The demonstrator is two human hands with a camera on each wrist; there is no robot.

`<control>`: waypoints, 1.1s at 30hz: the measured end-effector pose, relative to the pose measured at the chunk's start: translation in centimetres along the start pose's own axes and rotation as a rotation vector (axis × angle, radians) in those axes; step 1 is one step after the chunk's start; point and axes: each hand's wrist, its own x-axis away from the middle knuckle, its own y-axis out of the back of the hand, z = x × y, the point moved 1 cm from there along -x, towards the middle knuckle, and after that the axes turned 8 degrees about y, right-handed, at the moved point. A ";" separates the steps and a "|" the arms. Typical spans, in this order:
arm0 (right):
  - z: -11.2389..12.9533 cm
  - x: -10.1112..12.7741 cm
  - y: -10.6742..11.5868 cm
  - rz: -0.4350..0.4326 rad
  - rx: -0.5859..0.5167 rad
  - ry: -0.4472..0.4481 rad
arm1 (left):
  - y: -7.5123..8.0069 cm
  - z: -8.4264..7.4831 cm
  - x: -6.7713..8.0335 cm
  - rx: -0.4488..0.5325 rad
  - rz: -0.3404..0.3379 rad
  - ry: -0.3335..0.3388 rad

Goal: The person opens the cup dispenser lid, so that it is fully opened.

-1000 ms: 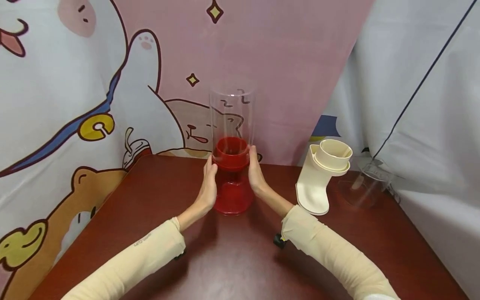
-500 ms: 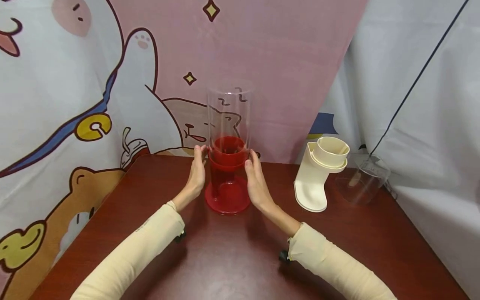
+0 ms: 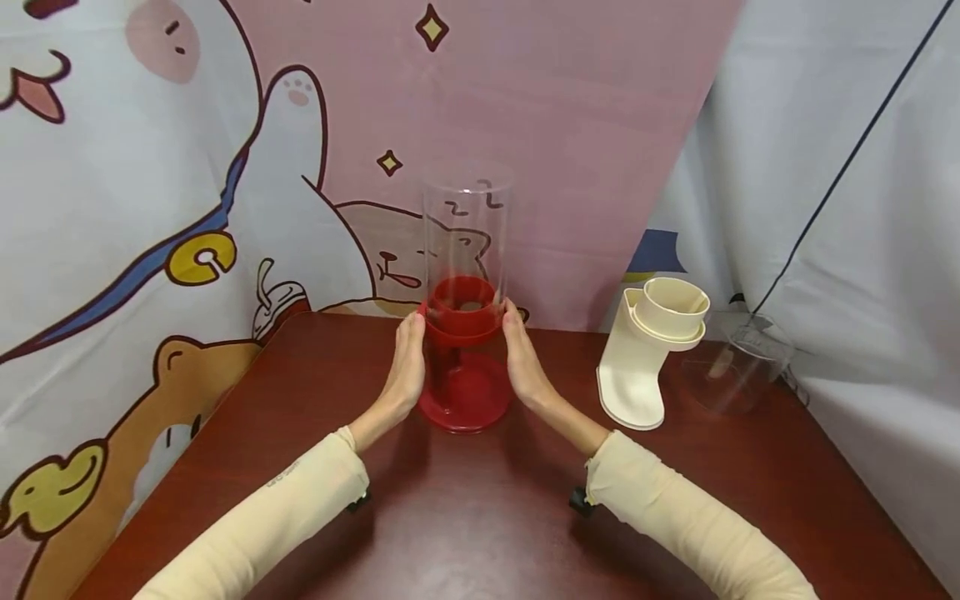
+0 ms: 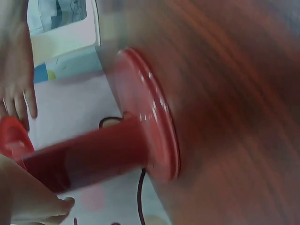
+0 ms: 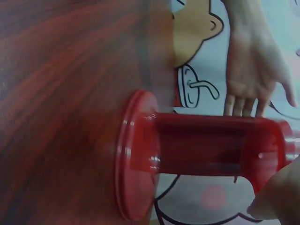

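My left hand point(image 3: 406, 367) and right hand point(image 3: 525, 360) stand flat, fingers straight and together, one on each side of the red stand point(image 3: 463, 367). The fingertips touch its upper cup, just under the clear tube point(image 3: 467, 242) that rises out of it. Neither hand curls round anything; the palms only press in from the sides. The stand sits upright on its round foot at the back middle of the table point(image 3: 480, 517), close to the curtain.

I judge that I am steadying or seating the tube in the red cup. The next move calls for even pressure from both sides, so the tall tube does not tip.

The table is dark reddish wood. To my right stand a cream holder point(image 3: 651, 354) and, beyond it, a clear jug point(image 3: 738, 362) tilted on its side. A pink cartoon curtain point(image 3: 225, 167) hangs behind, with a grey cloth point(image 3: 847, 208) at the right.
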 end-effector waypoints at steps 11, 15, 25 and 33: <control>-0.7 -3.4 -0.9 -0.125 -0.164 -0.033 | -0.7 -1.6 -5.2 0.229 -0.027 -0.055; -1.8 -3.6 -1.3 -0.146 -0.147 -0.014 | -1.3 -1.6 -4.9 0.324 -0.047 -0.073; -1.1 -2.7 -0.9 -0.139 -0.122 0.043 | -1.8 -2.4 -3.2 0.339 -0.210 -0.143; 2.0 0.8 -1.3 -0.107 -0.102 0.050 | -1.9 -2.2 -0.1 0.307 -0.242 -0.201</control>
